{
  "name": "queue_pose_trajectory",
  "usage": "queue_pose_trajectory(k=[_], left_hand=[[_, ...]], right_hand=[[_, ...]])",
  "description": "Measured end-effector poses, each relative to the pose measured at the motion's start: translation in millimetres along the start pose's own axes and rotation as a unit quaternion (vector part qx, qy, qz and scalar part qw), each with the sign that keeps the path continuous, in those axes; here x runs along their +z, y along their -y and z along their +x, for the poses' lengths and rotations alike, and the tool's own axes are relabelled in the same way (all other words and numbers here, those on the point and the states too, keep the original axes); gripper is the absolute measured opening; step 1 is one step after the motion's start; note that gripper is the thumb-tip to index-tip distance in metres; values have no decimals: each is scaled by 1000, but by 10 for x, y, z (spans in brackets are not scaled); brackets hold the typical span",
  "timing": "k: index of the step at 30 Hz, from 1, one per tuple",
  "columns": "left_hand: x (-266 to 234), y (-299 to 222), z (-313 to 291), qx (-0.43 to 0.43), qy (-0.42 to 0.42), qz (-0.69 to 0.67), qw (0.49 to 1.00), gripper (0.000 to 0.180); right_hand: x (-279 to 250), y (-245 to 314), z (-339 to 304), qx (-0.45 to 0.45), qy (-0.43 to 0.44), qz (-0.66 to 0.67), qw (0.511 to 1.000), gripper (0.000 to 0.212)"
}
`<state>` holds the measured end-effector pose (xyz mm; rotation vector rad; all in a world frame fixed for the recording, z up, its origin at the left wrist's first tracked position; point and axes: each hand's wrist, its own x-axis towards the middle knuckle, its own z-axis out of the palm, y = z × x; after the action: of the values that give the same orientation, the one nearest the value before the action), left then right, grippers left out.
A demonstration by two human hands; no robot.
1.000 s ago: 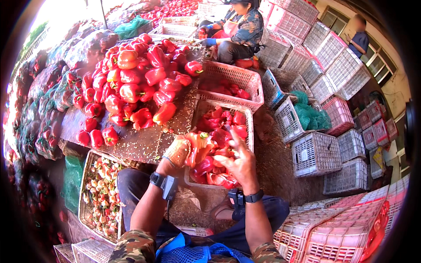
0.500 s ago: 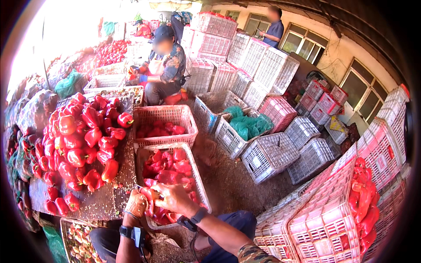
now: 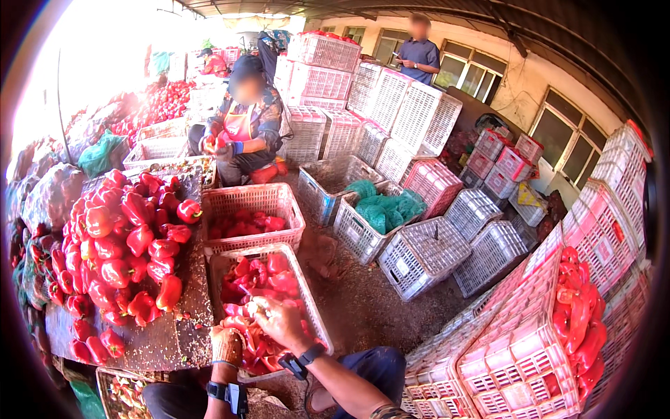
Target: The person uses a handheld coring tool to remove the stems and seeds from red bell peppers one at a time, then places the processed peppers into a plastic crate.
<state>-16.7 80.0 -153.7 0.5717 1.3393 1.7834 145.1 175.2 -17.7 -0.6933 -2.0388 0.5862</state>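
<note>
My left hand, in a pale glove, is curled at the near left edge of a crate of red bell pepper pieces. A red bell pepper shows at its fingers and seems held there. Over the same crate, my right hand is closed, its fingers pinched around a small pale thing too blurred to name. On the board table to the left lies a heap of whole red bell peppers. Black bands with small devices sit on both wrists.
Behind the near crate stands a pink crate with more pepper pieces. Stacked crates rise on the right, peppers spilling from one. A crate of green netting stands ahead. A seated co-worker handles peppers; another person stands behind.
My hands, together on a pepper before, are now apart. The left has come lower, while the right is farther up over the crate. The view has shifted slightly; the co-worker sits more upright.
</note>
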Motion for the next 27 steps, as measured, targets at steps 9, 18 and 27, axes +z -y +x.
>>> queue_pose_trajectory(k=[9, 18, 27], left_hand=[[303, -111, 237, 27, 95, -121, 988, 21], [592, -1066, -41, -56, 97, -13, 994, 35], [596, -598, 81, 28, -159, 245, 956, 13]], right_hand=[[-406, -200, 186, 160, 2, 115, 980, 35], [-279, 5, -1, 361, 121, 413, 827, 41], [-96, 79, -150, 200, 80, 287, 933, 34]])
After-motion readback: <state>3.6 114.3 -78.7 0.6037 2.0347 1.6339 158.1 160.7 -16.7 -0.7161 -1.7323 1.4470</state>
